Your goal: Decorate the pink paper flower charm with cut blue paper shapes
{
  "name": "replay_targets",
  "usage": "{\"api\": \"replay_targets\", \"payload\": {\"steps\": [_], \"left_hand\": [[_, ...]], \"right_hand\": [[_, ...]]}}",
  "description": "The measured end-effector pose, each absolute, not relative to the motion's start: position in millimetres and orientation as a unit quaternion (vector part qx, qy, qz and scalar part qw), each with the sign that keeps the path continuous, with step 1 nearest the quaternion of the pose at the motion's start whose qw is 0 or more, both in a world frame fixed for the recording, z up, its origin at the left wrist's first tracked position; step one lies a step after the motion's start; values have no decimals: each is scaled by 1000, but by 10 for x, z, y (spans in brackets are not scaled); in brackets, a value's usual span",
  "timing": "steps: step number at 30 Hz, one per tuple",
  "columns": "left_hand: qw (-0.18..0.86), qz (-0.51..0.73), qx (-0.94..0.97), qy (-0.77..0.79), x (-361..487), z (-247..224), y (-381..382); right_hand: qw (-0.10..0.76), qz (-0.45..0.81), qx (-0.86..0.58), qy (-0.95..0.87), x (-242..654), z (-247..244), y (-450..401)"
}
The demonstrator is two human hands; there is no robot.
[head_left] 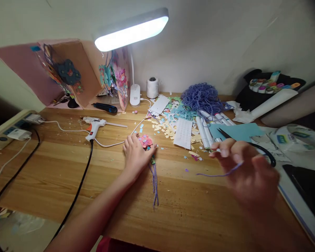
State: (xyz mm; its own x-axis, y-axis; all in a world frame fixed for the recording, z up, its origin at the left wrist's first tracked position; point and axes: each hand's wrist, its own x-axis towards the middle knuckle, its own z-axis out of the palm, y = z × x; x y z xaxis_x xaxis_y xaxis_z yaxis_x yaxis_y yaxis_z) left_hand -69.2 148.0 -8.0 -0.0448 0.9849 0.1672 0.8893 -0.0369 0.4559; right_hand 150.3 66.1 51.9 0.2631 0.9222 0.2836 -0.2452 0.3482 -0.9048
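On the wooden desk (189, 217), half-curled fingers of the left hand (137, 154) hold a pink paper flower (145, 140), probably light, crushable and best taken by its rim, while bent fingers of the raised right hand (249, 168) hold a soft-looking purple strand (217, 175).

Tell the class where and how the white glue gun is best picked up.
By its handle, I'd say, coming from the person's side of the table: the glue gun lies with the handle pointing roughly that way. Close fingers across the handle, above where the black cord leaves it. Avoid the left end, likely the nozzle; the glue stick juts out right.
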Motion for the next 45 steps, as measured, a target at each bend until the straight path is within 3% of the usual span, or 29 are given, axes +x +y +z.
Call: {"api": "replay_targets", "payload": {"steps": [8,17,25,29,34,41,45], "left_hand": [[152,236,764,581,-757,-95,1476],[301,149,886,319,-801,122,1303],[170,158,880,415,-657,102,1202],[163,156,885,408,-642,101,1212],[304,194,845,396,-711,136,1286],[630,281,611,388,-747,223,1342],[695,317,521,382,-757,223,1347]], "right_hand": [[789,336,-391,-335,1772,723,659],[760,368,-396,-362,1658,536,744],[738,338,-412,-414,1655,520,745],[727,349,-408,-428,1639,508,749],[720,360,-415,-424,1628,490,747],[692,373,-444,-429,1604,447,758],[672,397,-435,-448,1572,409,761]]}}
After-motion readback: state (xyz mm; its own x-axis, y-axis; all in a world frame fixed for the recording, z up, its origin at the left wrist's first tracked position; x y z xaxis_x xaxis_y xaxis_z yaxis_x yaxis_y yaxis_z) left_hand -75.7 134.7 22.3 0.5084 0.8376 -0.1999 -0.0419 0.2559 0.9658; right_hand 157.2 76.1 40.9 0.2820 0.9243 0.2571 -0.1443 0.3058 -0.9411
